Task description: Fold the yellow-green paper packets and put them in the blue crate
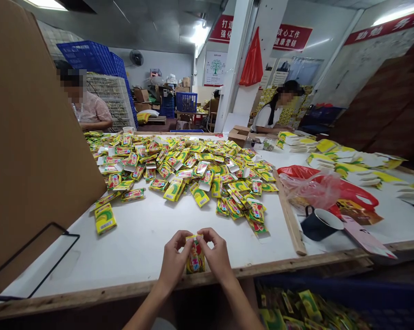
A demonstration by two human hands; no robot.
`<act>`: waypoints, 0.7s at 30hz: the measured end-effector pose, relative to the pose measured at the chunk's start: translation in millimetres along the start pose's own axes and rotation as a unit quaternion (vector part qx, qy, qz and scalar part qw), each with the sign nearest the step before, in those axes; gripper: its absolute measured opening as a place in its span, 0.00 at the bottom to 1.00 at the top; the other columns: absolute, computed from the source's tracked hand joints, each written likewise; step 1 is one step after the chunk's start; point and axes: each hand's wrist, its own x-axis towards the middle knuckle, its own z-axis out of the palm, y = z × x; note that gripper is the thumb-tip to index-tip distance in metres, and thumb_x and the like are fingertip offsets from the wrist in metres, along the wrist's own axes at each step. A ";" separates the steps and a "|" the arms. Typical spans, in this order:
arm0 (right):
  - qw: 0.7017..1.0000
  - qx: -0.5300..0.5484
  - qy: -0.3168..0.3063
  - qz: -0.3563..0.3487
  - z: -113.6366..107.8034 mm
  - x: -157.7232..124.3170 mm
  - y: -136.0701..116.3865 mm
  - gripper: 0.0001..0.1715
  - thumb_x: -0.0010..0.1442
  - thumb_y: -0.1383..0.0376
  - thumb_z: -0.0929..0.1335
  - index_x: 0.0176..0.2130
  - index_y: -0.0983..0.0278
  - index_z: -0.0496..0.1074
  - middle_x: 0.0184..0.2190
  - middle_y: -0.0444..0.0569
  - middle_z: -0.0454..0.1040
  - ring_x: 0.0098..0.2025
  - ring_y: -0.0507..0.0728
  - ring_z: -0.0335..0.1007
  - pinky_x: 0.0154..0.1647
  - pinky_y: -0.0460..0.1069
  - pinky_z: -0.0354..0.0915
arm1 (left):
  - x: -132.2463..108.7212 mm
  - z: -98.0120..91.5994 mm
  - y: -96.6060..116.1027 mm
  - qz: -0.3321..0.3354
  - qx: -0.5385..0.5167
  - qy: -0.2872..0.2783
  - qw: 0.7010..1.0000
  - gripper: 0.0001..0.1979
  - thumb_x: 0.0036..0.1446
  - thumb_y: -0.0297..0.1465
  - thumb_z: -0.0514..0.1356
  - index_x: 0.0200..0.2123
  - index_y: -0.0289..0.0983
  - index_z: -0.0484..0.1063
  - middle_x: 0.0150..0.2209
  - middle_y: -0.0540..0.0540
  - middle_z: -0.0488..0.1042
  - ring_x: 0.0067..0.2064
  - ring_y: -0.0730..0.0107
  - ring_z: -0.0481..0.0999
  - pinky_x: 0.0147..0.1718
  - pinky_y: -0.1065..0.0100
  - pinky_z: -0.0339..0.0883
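Between my hands, at the table's front edge, a small yellow and green printed box stands with its colourful face toward me. My left hand pinches its upper left side, thumb on the front. On the upper right side my right hand grips it the same way. Both thumbs lie near the top edge, and the fingers behind the box are hidden. Beyond my hands spreads a heap of similar small boxes, some with white flaps sticking up. One box lies apart at the left.
A large cardboard carton and black wire frame stand left. At right are a wooden strip, dark mug, red plastic bag and pink flat item. A blue crate holds boxes below. Two people sit across the table.
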 end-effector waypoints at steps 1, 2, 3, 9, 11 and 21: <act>1.000 -0.002 0.001 0.001 0.2 1.3 -1.4 0.10 0.58 0.62 0.65 0.35 0.67 0.70 0.27 0.47 0.69 0.31 0.52 0.64 0.35 0.46 0.62 | 1.2 0.2 0.3 -0.003 -0.002 0.005 1.000 0.13 0.57 0.38 0.57 0.37 0.33 0.68 0.32 0.46 0.71 0.35 0.70 0.70 0.35 0.70 0.65; 1.000 -0.003 0.001 0.000 0.4 2.1 -2.4 0.10 0.58 0.61 0.65 0.34 0.67 0.69 0.27 0.46 0.69 0.31 0.52 0.63 0.34 0.46 0.61 | 2.2 0.2 0.3 -0.006 -0.003 0.007 1.000 0.13 0.57 0.38 0.57 0.36 0.33 0.68 0.31 0.46 0.71 0.34 0.70 0.70 0.34 0.70 0.64; 1.000 -0.001 0.000 0.000 0.4 2.4 -2.7 0.10 0.58 0.61 0.65 0.33 0.67 0.69 0.27 0.46 0.69 0.31 0.52 0.63 0.34 0.46 0.61 | 2.7 0.1 -0.1 -0.007 -0.006 0.007 1.000 0.13 0.57 0.39 0.57 0.36 0.33 0.68 0.31 0.46 0.71 0.34 0.70 0.70 0.34 0.70 0.64; 0.998 0.062 -0.024 0.005 0.6 -6.9 10.0 0.12 0.60 0.60 0.65 0.36 0.67 0.69 0.32 0.49 0.72 0.36 0.54 0.68 0.39 0.47 0.63 | -1.5 -6.4 -7.6 -0.010 -0.010 -0.019 1.000 0.13 0.56 0.38 0.57 0.38 0.33 0.70 0.37 0.44 0.73 0.39 0.67 0.72 0.40 0.68 0.65; 0.996 0.080 -0.030 0.007 0.3 -9.7 13.5 0.12 0.59 0.60 0.66 0.37 0.67 0.69 0.33 0.49 0.72 0.36 0.54 0.68 0.39 0.47 0.63 | -2.6 -9.8 -9.0 0.002 0.003 -0.023 1.000 0.13 0.56 0.38 0.58 0.38 0.33 0.70 0.38 0.44 0.73 0.41 0.67 0.72 0.41 0.68 0.65; 0.996 0.083 -0.026 -0.012 5.4 -9.1 13.1 0.10 0.59 0.62 0.65 0.34 0.67 0.70 0.31 0.49 0.72 0.37 0.54 0.68 0.40 0.47 0.64 | -9.8 -7.0 -7.5 0.007 -0.014 -0.078 0.997 0.13 0.58 0.37 0.57 0.41 0.34 0.69 0.39 0.44 0.73 0.40 0.67 0.73 0.41 0.67 0.67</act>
